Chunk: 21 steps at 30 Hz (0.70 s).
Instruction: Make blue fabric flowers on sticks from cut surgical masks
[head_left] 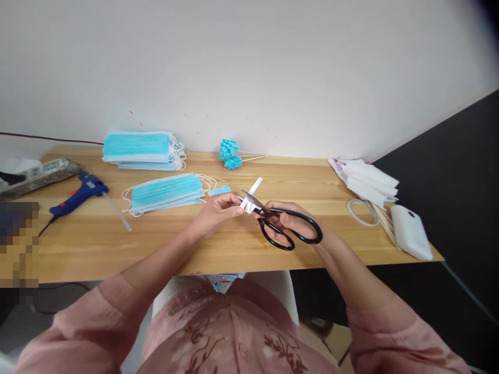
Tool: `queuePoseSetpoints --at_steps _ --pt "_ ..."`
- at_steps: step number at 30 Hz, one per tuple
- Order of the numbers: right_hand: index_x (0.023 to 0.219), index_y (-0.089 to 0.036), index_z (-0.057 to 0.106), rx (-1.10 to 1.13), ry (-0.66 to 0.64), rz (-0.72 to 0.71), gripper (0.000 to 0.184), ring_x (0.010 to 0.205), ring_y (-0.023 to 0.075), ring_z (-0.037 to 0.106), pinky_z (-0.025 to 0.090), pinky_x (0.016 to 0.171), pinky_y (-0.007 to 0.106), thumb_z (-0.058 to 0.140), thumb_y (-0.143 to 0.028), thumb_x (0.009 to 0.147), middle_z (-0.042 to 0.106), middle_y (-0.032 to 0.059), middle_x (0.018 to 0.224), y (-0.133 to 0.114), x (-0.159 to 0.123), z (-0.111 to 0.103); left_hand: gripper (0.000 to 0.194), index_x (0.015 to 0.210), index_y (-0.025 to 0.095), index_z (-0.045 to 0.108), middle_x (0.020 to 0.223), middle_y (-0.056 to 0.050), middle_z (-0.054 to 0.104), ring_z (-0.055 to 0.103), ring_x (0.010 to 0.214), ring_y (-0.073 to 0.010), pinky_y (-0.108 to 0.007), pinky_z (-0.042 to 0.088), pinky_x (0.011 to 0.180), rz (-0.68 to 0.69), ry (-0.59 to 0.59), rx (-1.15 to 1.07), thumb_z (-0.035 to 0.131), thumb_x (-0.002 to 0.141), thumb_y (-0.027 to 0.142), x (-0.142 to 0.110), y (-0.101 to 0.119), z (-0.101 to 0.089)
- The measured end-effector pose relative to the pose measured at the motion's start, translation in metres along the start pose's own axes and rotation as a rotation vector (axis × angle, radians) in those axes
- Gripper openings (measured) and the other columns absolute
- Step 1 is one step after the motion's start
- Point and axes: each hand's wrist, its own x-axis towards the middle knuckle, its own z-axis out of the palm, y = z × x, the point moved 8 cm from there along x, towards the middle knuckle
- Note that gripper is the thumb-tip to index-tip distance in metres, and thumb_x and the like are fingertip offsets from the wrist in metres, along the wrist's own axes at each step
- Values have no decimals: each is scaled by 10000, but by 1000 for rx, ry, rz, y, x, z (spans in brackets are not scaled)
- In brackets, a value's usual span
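My right hand (294,221) is closed on a pair of black-handled scissors (312,231), whose blades are parted and point to the left. Between the blades lies a folded white strip (248,206), pinched by the fingertips of my left hand (222,210). Another white strip (255,185) lies just beyond the scissors on the table. Small blue pieces (221,190) rest behind my left hand. To the left, a few blue face masks (167,192) with white ear loops lie overlapped.
A mask stack (136,148) and blue flowers on sticks (230,153) stand near the wall. A blue glue gun (80,193) and a power strip (50,174) lie left. White sheets (364,179), a white ring (362,213) and a white device (411,234) sit right.
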Motion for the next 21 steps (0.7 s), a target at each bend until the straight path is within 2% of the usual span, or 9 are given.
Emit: queuePoseSetpoints --at_steps 21 --pt "1106 -112 627 10 64 19 572 440 65 477 368 379 192 634 -644 896 616 25 724 2 -2 0 342 703 163 667 851 -44 701 614 812 -168 -307 454 797 24 1 -13 850 729 450 0 5 3"
